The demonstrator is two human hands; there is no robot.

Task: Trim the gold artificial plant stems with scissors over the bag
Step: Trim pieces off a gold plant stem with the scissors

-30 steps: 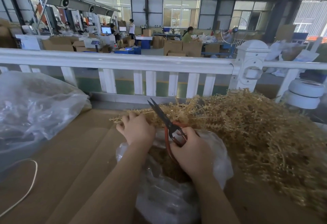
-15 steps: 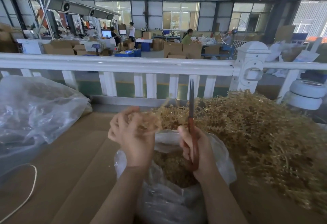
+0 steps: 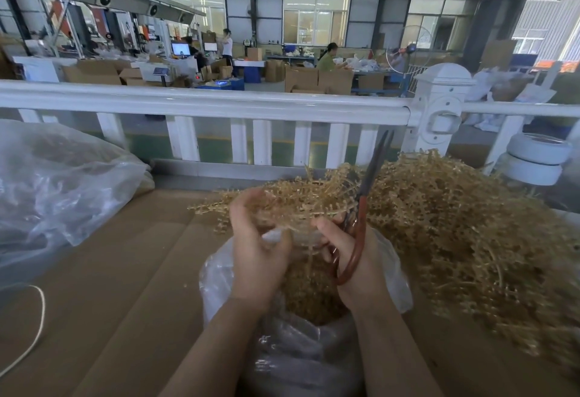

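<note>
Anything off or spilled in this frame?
Nothing stands out. The left hand holds a gold stem bundle above the open clear bag; the right hand holds the red-handled scissors, blades pointing up and slightly parted. The loose gold stem pile sits on the cardboard.

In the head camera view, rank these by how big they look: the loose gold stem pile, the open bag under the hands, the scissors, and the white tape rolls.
1. gold stem pile
2. open bag
3 and 4. scissors and white tape rolls look alike, and the rolls sit farther back, so I leave them unranked.
</note>
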